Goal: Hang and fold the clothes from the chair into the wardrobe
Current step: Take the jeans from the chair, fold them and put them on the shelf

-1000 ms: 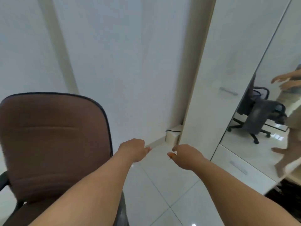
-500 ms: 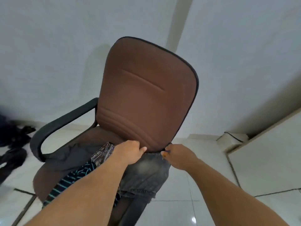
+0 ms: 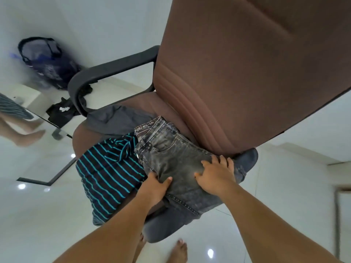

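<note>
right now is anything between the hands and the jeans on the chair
Nothing visible. Both the left hand and right hand already touch the grey jeans, which lie on top of the pile beside the striped shirt.

Pale walls are rising over a glossy white tile floor that is catching small spots of ceiling light. A dark bag is leaning against the wall, left of the chair, with black items lying on the floor just below it. A dark strip is running across the floor, left of the chair.
</note>
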